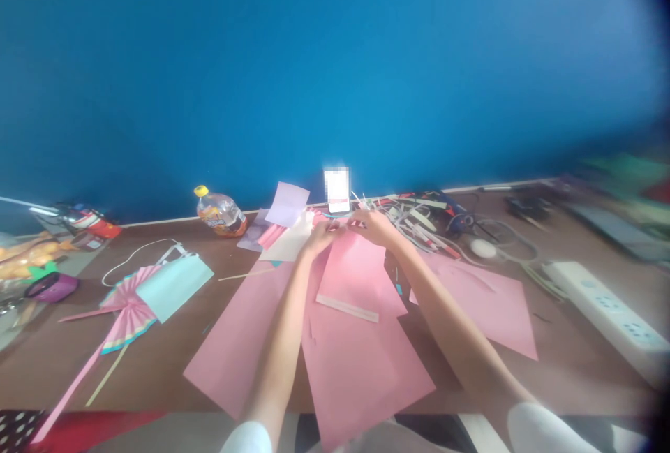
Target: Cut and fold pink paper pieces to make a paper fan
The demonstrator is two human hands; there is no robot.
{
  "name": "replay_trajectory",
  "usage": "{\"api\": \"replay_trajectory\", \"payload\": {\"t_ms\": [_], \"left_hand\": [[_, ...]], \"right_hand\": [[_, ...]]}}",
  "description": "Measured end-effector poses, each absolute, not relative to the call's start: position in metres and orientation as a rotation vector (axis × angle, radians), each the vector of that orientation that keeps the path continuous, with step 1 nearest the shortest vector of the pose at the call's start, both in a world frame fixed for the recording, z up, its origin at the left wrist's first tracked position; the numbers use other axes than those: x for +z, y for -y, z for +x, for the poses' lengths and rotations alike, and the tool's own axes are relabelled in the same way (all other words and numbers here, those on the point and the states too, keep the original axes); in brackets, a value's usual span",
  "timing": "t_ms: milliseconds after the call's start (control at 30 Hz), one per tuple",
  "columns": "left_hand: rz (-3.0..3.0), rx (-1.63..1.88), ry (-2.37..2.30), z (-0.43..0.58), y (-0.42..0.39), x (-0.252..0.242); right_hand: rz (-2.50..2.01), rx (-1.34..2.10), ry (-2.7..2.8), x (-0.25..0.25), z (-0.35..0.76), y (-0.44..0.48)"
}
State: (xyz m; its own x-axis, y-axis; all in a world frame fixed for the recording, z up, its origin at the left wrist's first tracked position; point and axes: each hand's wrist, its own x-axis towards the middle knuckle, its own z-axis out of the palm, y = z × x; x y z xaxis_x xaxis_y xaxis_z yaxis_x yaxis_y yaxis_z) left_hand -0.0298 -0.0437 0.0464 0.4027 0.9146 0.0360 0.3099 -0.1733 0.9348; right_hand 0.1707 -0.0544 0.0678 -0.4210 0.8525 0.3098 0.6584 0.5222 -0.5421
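Both of my hands reach forward to the far end of a pink paper sheet (352, 271), in front of an upright phone (338, 191). My left hand (320, 235) is closed at the sheet's far left corner, its fingers bent inward. At the far right corner my right hand (373, 226) is closed too, fingertips on the paper's edge. The fingertips are small and blurred. A pale strip (347, 308) runs along the sheet's near edge. Larger pink sheets (366, 376) lie beneath and beside it, under my forearms.
A pink paper fan (130, 303) and a light blue card (175, 287) lie left. Behind them stands a tilted bottle (220, 214) with a yellow cap. Lilac paper (287, 203) lies near the phone. Paper scraps and cables (419, 223) clutter the back right, beside a white power strip (607, 306).
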Motion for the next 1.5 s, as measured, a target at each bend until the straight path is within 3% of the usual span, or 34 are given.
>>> {"api": "replay_trajectory", "payload": {"t_ms": [333, 1133, 1500], "left_hand": [[1.864, 0.715, -0.997, -0.031, 0.044, 0.055], [1.879, 0.653, -0.945, -0.032, 0.044, 0.048], [1.958, 0.529, -1.020, -0.033, 0.041, 0.041]], "right_hand": [[-1.183, 0.334, 2.249, 0.058, 0.168, 0.051], [-1.145, 0.496, 2.310, 0.050, 0.171, 0.048], [-1.254, 0.359, 2.382, 0.052, 0.168, 0.053]]}}
